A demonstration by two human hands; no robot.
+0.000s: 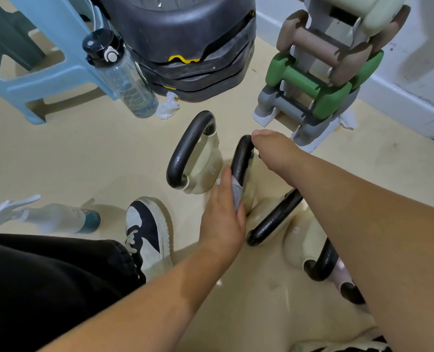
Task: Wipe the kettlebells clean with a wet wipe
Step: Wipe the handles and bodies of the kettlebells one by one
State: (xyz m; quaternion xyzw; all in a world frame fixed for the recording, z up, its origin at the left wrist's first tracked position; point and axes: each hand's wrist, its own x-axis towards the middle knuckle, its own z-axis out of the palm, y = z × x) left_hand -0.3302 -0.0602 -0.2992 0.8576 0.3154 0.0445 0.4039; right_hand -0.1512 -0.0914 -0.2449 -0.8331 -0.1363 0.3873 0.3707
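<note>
Several cream kettlebells with black handles stand on the beige floor. The farthest kettlebell [200, 171] stands alone. Just right of it, my right hand [274, 153] grips the top of the black handle of a second kettlebell [242, 158]. My left hand [223, 212] presses a grey wet wipe [237, 193] against the lower part of that handle. Nearer me, a third kettlebell [274, 219] and a fourth kettlebell [320, 265] lie partly under my right forearm.
A dumbbell rack [320, 72] stands at the back right by the wall. A black weight stack [185, 47], a clear water bottle [124, 74], a blue stool [45, 67] and a crumpled wipe [169, 107] sit behind. A spray bottle [48, 217] lies left, beside my shoe [148, 232].
</note>
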